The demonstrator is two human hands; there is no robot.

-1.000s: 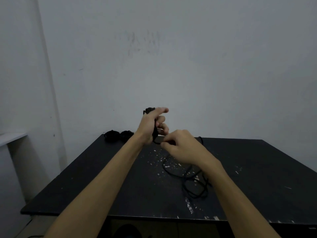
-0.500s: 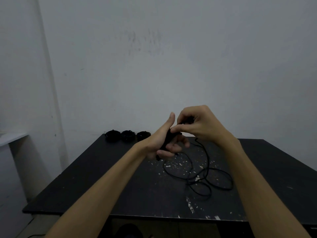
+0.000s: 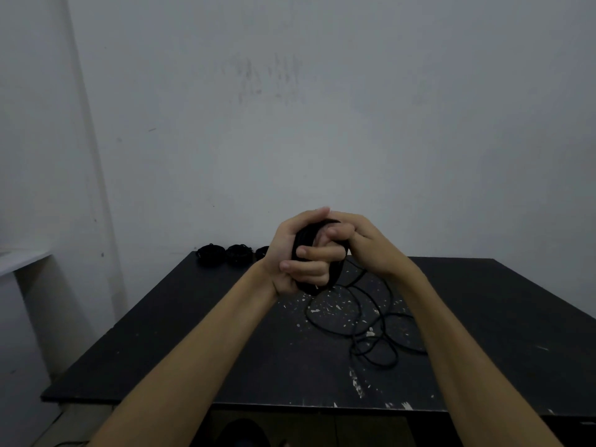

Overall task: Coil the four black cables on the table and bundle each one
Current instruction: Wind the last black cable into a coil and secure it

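Observation:
My left hand (image 3: 290, 262) is raised above the black table (image 3: 193, 333), its fingers curled round a coil of black cable (image 3: 304, 240). My right hand (image 3: 364, 243) is pressed against the coil from the right and grips the cable at its top. The uncoiled rest of this cable (image 3: 364, 333) runs down from the hands and lies in loose loops on the table's middle. Three coiled black bundles (image 3: 225, 253) sit in a row at the table's far left edge; my left wrist partly hides the third.
A grey wall stands close behind the table. A white ledge (image 3: 19, 259) juts out at the far left. The tabletop has chipped pale specks around the loose cable. The table's front edge runs just below my forearms.
My right hand has swung from in front of the left hand up and round the coil and now lies against it. The loose loops on the table have shifted and shrunk a little.

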